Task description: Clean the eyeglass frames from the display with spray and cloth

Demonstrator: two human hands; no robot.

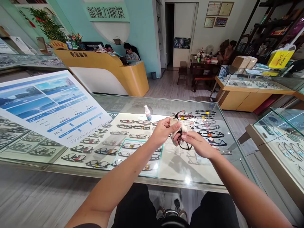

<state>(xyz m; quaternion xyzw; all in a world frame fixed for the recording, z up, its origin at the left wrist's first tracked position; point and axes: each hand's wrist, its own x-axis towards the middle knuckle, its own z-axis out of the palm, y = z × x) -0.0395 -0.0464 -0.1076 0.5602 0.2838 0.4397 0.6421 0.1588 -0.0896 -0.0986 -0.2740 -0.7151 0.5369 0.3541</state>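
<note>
Over the glass display counter (209, 177) my two hands meet around a pair of black-framed glasses (184, 145). My left hand (163, 130) is closed, pinching a beige cleaning cloth (176, 124) against the frame. My right hand (198, 144) is closed on the glasses' lower rim, fingers curled round it. A small white spray bottle (147, 113) stands upright on the glass just beyond my left hand. A few more pairs of glasses (205, 112) lie loose on the counter top behind my hands.
A large printed poster (52, 106) lies on the counter's left part. Rows of frames sit inside the case (95, 148). An orange reception desk (111, 71) with a seated person (130, 52) stands beyond. Another glass case (282, 139) is at right.
</note>
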